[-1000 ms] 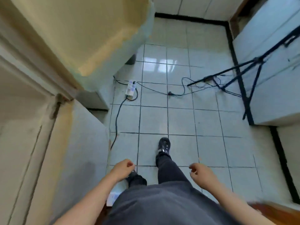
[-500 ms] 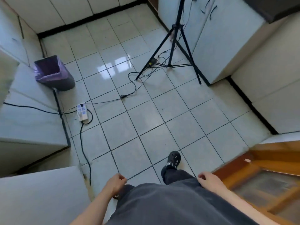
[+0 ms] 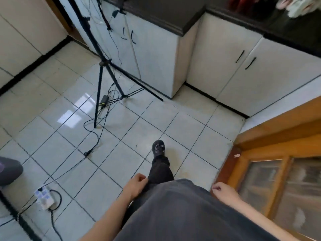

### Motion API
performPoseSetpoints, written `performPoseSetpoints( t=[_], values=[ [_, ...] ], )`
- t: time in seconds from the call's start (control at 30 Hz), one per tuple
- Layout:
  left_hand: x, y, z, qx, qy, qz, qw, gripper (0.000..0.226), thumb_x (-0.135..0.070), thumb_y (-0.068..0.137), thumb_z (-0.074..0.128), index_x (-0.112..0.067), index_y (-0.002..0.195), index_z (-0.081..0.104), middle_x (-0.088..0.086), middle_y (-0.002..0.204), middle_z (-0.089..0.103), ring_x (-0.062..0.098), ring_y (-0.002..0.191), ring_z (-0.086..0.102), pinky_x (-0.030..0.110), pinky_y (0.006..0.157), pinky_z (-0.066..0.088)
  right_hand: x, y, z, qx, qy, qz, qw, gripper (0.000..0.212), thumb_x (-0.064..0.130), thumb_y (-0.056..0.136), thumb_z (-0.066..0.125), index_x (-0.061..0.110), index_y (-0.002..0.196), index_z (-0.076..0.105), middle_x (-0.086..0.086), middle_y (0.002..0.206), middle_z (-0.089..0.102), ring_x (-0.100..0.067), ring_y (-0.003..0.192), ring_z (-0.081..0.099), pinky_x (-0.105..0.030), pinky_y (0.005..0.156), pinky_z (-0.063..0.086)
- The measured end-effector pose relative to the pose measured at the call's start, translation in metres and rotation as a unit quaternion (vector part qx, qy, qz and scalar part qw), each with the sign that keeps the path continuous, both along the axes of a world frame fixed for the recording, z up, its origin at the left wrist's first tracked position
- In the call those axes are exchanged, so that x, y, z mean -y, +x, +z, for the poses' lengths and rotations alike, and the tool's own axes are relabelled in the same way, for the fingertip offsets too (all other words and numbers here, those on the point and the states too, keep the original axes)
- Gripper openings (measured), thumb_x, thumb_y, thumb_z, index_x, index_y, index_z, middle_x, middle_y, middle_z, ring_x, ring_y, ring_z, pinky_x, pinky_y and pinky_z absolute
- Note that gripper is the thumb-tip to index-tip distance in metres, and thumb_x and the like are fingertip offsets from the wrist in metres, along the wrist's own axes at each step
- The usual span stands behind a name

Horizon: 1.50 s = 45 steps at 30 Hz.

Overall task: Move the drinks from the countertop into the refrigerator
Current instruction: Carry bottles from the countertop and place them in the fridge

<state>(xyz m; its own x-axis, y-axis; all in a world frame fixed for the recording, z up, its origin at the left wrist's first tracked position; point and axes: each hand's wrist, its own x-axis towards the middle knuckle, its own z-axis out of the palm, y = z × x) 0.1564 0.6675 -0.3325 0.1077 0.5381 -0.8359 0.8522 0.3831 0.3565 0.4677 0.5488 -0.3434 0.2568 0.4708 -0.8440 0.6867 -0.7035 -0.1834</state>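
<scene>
Head: countertop (image 3: pixel 165 13) well beyond fingers (image 3: pixel 141 177) (loosely curled)

At my one o'clock, hard against the top edge, I make out a few red shapes (image 3: pixel 238 3) standing on the dark counter (image 3: pixel 165 13). They are cut off by the frame and too blurred for me to call them drinks with certainty. The glossy black counter runs in an L from twelve to two o'clock.
</scene>
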Motion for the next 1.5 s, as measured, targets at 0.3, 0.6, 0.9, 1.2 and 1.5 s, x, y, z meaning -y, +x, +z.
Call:
performPoseSetpoints(
  t=[0.3,0.6,0.9,1.2,1.5],
  values=[
    [-0.19,0.116,-0.036,-0.037,-0.021,-0.218,0.975,0.028,-0.02,0.092,0.046,-0.016,0.064,0.051,0.003,0.072,0.057,0.02,0.08,0.054,0.03,0.069,0.039,-0.03,0.074,-0.003,0.004,-0.061,-0.217,0.974,0.024,0.032,0.099,0.045,0.019,0.117,0.056,0.001,0.126,0.057,-0.011,0.112,0.055,-0.018,0.091,0.042],
    [-0.395,0.269,-0.028,-0.048,0.055,-0.353,0.933,0.034,-0.029,0.096,0.048,-0.009,0.123,0.056,0.011,0.126,0.059,0.028,0.116,0.054,0.028,0.092,0.04,-0.168,0.139,0.029,0.041,0.054,-0.312,0.948,0.023,0.029,0.098,0.047,0.017,0.113,0.059,0.0,0.117,0.061,-0.009,0.1,0.055,-0.021,0.086,0.042],
    [-0.441,0.393,-0.032,-0.014,0.02,-0.315,0.949,0.022,-0.019,0.095,0.051,0.0,0.103,0.061,0.018,0.106,0.062,0.036,0.105,0.059,0.042,0.095,0.046,-0.22,0.225,0.019,0.016,0.021,-0.37,0.929,0.024,0.033,0.095,0.048,0.02,0.111,0.06,0.002,0.111,0.063,-0.011,0.099,0.058,-0.023,0.087,0.046],
    [-0.443,0.587,0.005,0.095,0.017,-0.256,0.962,0.015,-0.015,0.091,0.048,-0.016,0.076,0.046,0.003,0.075,0.047,0.017,0.071,0.048,0.028,0.066,0.033,-0.302,0.45,0.039,0.052,0.181,-0.413,0.891,0.014,0.016,0.094,0.052,0.016,0.1,0.064,-0.001,0.103,0.066,-0.012,0.088,0.058,-0.028,0.082,0.048],
    [-0.489,0.77,0.109,0.336,0.243,-0.098,0.905,0.016,-0.017,0.093,0.056,-0.031,0.098,0.061,-0.012,0.089,0.068,0.0,0.085,0.063,0.011,0.075,0.046,-0.404,0.615,0.118,0.149,0.43,-0.489,0.744,0.023,0.012,0.094,0.053,0.023,0.113,0.06,0.011,0.107,0.058,0.004,0.093,0.053,-0.007,0.075,0.037]
  ],
)
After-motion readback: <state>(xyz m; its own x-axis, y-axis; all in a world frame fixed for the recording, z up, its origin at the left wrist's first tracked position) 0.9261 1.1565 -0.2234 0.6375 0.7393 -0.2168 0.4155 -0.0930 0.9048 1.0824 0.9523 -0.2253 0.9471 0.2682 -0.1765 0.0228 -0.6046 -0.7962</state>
